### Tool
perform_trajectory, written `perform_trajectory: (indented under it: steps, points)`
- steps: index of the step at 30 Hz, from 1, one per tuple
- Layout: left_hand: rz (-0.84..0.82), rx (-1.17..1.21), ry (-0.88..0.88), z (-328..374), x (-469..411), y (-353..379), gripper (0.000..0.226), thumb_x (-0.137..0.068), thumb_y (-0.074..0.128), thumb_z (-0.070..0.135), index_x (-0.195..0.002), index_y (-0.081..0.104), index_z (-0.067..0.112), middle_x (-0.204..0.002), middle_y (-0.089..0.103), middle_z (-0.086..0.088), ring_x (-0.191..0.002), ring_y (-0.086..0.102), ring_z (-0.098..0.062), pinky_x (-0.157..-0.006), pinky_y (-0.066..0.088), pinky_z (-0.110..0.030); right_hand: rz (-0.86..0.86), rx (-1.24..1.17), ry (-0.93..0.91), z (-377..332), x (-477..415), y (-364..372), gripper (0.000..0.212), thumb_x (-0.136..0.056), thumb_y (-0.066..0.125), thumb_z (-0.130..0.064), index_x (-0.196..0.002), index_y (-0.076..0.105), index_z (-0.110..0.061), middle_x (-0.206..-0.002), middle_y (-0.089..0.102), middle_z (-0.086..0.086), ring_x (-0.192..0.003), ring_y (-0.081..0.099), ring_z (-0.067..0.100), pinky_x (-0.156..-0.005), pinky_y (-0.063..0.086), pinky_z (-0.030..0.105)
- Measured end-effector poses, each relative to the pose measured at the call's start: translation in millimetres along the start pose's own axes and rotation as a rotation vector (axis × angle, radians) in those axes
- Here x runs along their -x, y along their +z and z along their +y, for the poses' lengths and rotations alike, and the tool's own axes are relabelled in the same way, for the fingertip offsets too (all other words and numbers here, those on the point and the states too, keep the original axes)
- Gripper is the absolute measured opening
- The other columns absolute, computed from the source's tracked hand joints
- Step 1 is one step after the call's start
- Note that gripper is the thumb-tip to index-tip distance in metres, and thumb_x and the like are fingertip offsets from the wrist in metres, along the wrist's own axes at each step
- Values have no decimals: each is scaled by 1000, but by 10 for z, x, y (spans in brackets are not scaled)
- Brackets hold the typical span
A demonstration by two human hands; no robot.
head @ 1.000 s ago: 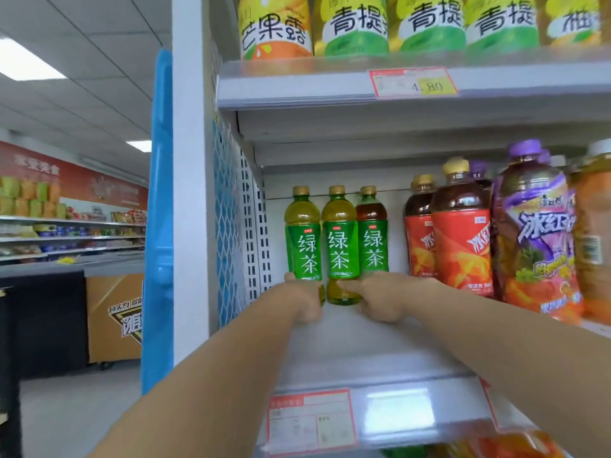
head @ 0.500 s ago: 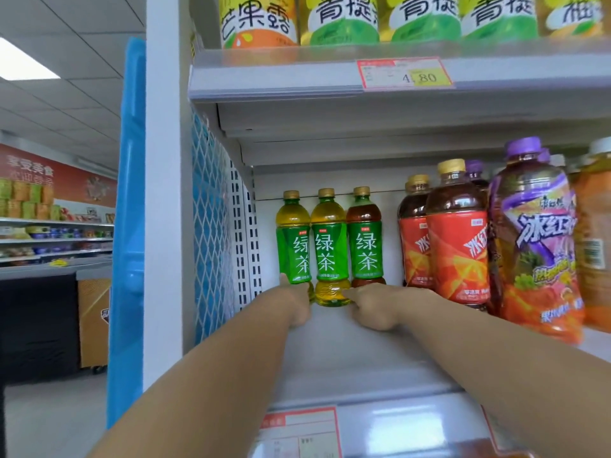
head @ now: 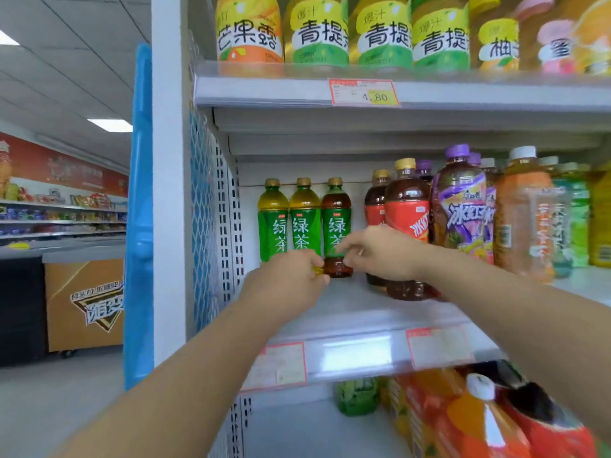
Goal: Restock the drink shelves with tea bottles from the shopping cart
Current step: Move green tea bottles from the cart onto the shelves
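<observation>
Three green tea bottles with green labels stand in a row at the back left of the middle shelf (head: pixel 347 312): the left bottle (head: pixel 272 223), the middle bottle (head: pixel 305 219) and the darker right bottle (head: pixel 336 219). My left hand (head: pixel 287 280) is at the foot of the middle bottle, with its fingers curled round the yellow base. My right hand (head: pixel 377 252) reaches in from the right, its loosely bent fingertips and thumb touching the lower label of the right bottle. The shopping cart is out of view.
Red-labelled iced tea bottles (head: pixel 408 226), a purple-capped bottle (head: pixel 461 206) and orange drinks (head: pixel 525 213) fill the shelf's right side. Large juice bottles (head: pixel 317 31) line the shelf above, more drinks (head: pixel 463 418) the one below. A white upright (head: pixel 167 193) and a perforated side panel (head: pixel 218 226) bound the left.
Both hands have drawn slightly back from the bottle bases and lifted. My right hand has moved from the shelf surface up to the right bottle's label. The three bottles stand further back.
</observation>
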State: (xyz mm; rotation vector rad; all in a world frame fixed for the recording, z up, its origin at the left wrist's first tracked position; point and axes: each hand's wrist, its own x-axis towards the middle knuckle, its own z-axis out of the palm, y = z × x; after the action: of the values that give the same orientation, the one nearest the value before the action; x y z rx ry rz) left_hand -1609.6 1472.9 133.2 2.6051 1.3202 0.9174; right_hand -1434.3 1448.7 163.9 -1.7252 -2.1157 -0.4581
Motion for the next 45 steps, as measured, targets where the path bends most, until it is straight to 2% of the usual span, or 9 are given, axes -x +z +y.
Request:
perform_trajectory:
  steps: [2, 5, 9, 16, 23, 32, 37, 40, 45]
  points:
    - [131, 54, 97, 200, 247, 142, 25, -91, 52, 39, -115, 57, 35, -102, 64, 17, -102, 59, -14, -87, 49, -34, 128, -39, -18, -14, 470, -149, 27, -92, 54, -20, -118, 63, -19, -106, 69, 1, -95, 62, 14, -84, 47, 26]
    - [310, 32, 270, 518, 543, 443, 26, -92, 50, 34, -116, 58, 32, -112, 63, 13, -104, 59, -16, -84, 45, -31, 261, -12, -4, 15, 1298, -201, 19, -89, 58, -21, -106, 68, -21, -94, 70, -7, -82, 62, 6, -75, 51, 29]
    - [388, 60, 556, 911, 894, 895, 22, -83, 53, 28, -101, 66, 26, -97, 66, 5, -84, 63, -26, -77, 47, -35, 172, 24, 202, 159, 2396, -142, 23, -85, 53, -31, -99, 69, -23, -91, 71, -10, -82, 64, 3, -72, 52, 27]
    - [-223, 241, 601, 1298, 1565, 2139, 21, -91, 50, 35, -110, 58, 33, -110, 58, 12, -101, 57, -18, -79, 49, -35, -172, 174, 665, 545, 4108, 317, 19, -89, 57, -31, -105, 66, -24, -103, 68, -3, -95, 62, 17, -77, 47, 31]
    - [-712, 155, 448, 1119, 2045, 2977, 37, -96, 41, 46, -130, 46, 34, -138, 43, 12, -115, 52, -11, -88, 47, -32, -479, 76, 943, 786, 4770, 580, 69, -83, 63, -48, -141, 37, -22, -131, 56, 4, -114, 54, 20, -96, 44, 31]
    - [-611, 339, 329, 1015, 2367, 3062, 42, -97, 23, 54, -133, 41, 42, -131, 51, 19, -129, 39, -9, -93, 44, -31, -506, 147, 975, 879, 4783, 812, 88, -74, 75, -36, -144, 25, -20, -119, 60, 8, -99, 59, 24, -84, 51, 34]
    - [-775, 152, 381, 981, 2340, 3076, 96, -66, 46, 85, -145, 16, 39, -148, 34, 15, -139, 26, -14, -105, 39, -38, -489, 198, 984, 810, 4762, 864, 86, -75, 75, -31, -144, 25, -21, -120, 59, 8, -101, 60, 24, -80, 52, 32]
    - [-803, 190, 396, 1030, 2299, 3059, 104, -64, 61, 75, -147, 17, 32, -147, 36, 9, -135, 33, -15, -106, 38, -38, -460, 165, 990, 806, 4763, 833, 84, -74, 75, -29, -143, 27, -21, -118, 60, 7, -99, 60, 23, -79, 52, 31]
    - [-827, 485, 239, 1117, 2049, 2760, 79, -67, 75, 38, -135, 36, 33, -124, 54, 10, -101, 58, -6, -85, 51, -29, -366, 71, 1012, 816, 4815, 776, 76, -73, 75, -28, -138, 37, -23, -109, 62, 1, -87, 59, 16, -73, 51, 25]
